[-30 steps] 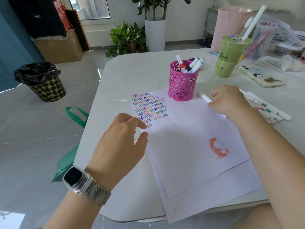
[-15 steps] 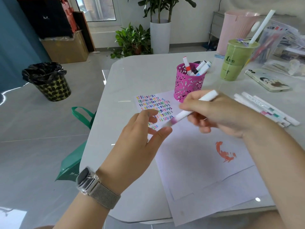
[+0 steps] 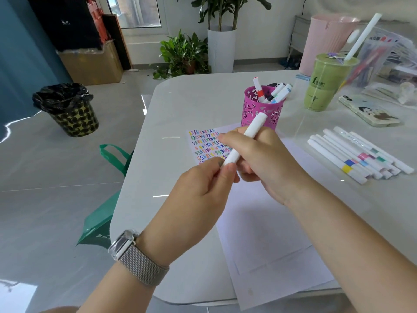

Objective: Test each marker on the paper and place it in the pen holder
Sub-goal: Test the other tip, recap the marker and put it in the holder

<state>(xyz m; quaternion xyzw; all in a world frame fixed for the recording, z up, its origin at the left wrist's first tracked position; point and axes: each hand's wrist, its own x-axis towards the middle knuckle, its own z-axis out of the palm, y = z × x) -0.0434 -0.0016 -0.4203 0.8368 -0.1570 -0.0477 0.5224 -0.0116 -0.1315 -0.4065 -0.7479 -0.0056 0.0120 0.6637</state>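
A few markers (image 3: 274, 92) already stand in the pink pen holder (image 3: 259, 110) just beyond the hands, a row (image 3: 358, 154) waits to the right, while the right hand (image 3: 259, 163) grips a white marker (image 3: 244, 140) above the paper (image 3: 259, 222) and the left hand (image 3: 198, 195) pinches its lower end, apparently the cap.

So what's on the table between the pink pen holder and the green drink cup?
Nothing: the head view shows bare table between the pen holder and the cup.

A white marker (image 3: 246, 137) tilts above the paper (image 3: 259, 222) (rows of coloured squiggles fill its far corner). Behind stands the pink pen holder (image 3: 259, 114) with several markers; more markers (image 3: 356, 154) lie in a row to the right.
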